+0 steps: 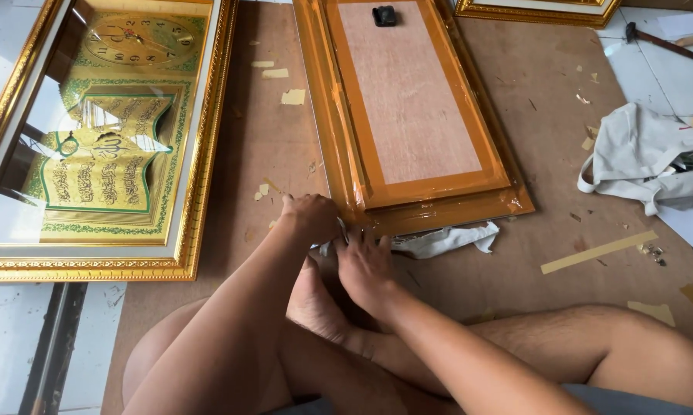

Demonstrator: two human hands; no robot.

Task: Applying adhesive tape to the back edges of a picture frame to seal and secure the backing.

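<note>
Big brown board on the floor, face-down frame lying on it, gold clock frame to its left. Both hands at the face-down frame's near edge: left hand pinching the corner, right hand flat, fingers spread, on white cloth

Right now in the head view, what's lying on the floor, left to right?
Gold-framed clock picture → face-down frame with brown backing → strip of tape → crumpled grey cloth → hammer.
</note>
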